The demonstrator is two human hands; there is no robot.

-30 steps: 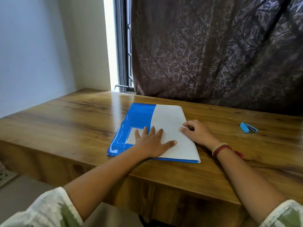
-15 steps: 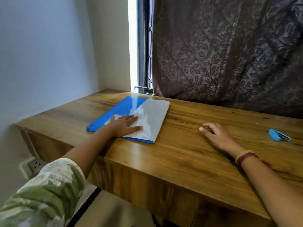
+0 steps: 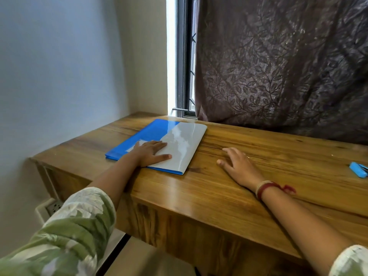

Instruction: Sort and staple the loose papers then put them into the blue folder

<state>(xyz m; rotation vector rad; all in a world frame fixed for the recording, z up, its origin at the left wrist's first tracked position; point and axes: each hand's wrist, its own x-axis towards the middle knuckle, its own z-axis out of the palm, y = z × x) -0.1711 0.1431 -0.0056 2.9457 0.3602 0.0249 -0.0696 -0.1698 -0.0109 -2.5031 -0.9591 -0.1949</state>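
Two hands lie on a wooden counter point(image 3: 258, 196), and neither holds anything. The left hand point(image 3: 151, 153) rests palm-down on the blue folder point(image 3: 139, 134), its fingers straight and close together and its thumb stretched out to the side. It covers the line where the folder's blue part meets its pale, glossy grey-white part. I cannot tell whether that pale part is paper seen through a clear cover or the cover itself.

The folder lies closed and flat at the left end of the counter, near the window point(image 3: 187, 56), with one corner close to the counter's front edge.

The right hand point(image 3: 237, 166) rests on bare wood well to the right of the folder, apart from it, with its fingers loosely spread and relaxed. Red and pale threads point(image 3: 264, 189) circle its wrist.

A small blue stapler point(image 3: 358, 169) sits at the far right edge of the view, well apart from both hands and partly cut off by the frame.

A dark curtain point(image 3: 278, 66) with a leaf pattern hangs behind the counter. A wall socket point(image 3: 52, 206) shows low on the left, below the counter. The left arm wears a green and white sleeve point(image 3: 75, 226).
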